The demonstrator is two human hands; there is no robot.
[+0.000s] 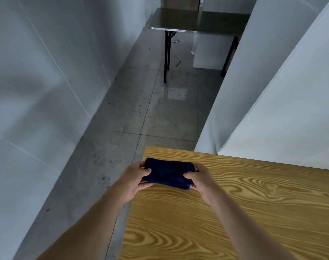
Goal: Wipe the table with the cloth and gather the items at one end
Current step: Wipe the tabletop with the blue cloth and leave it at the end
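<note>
Yellow wood-grain table, bold swirls, near end cut off by frame. Dark blue cloth, folded thick rectangle, plush, at far left corner. Our left hand and right hand pinch its ends; perhaps resting on tabletop, contact unclear.

One head-worn view looks forward and down, close over the table corner.
</note>
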